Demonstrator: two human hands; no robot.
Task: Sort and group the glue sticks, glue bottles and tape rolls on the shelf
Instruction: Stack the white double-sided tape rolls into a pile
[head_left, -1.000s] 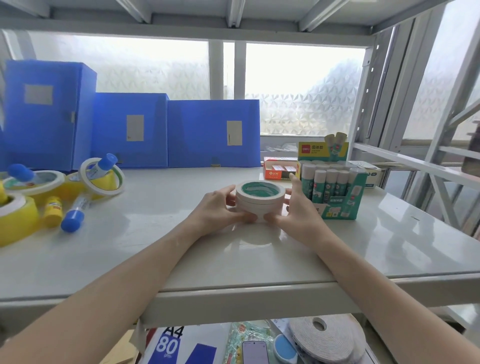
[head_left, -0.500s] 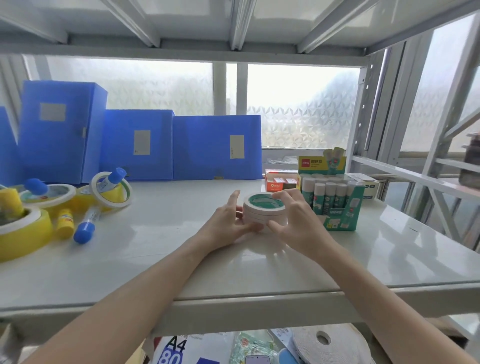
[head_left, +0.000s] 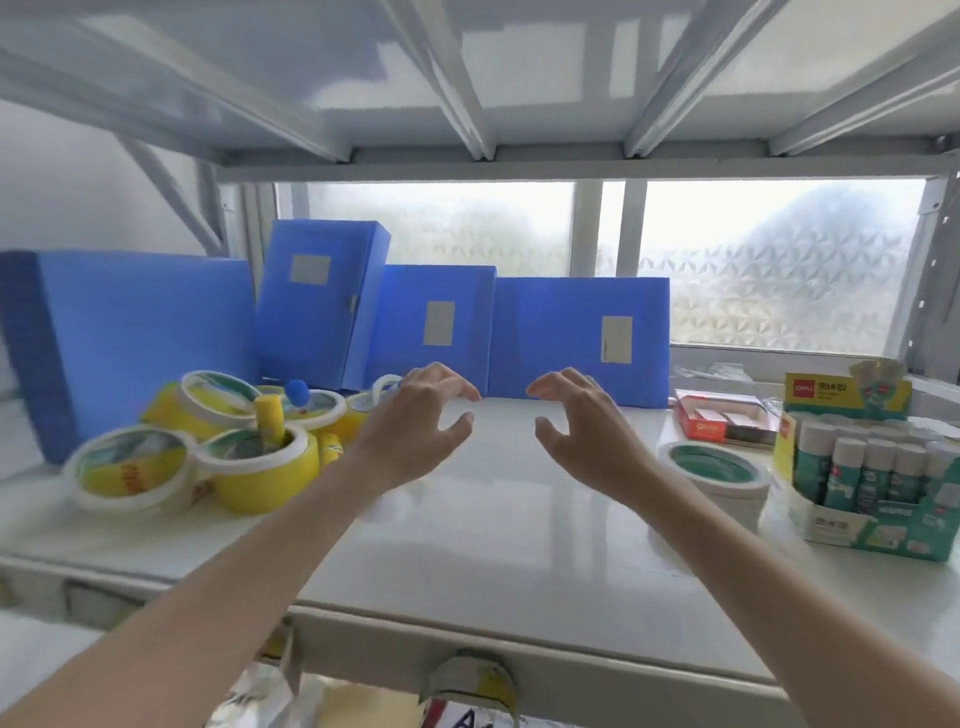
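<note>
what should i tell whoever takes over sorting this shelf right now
Left hand: empty, fingers loosely curled, held above the shelf.
Right hand: empty, same pose.
White tape stack: standing on the shelf beside the glue stick box, right side.
Yellow tape rolls: jumbled pile on the left, with a yellow glue stick and a blue-capped glue bottle mixed in.
Done: white tape stack set down by the glue stick box.
Left: pull the left pile apart, then group tape, glue sticks and bottles separately.
</note>
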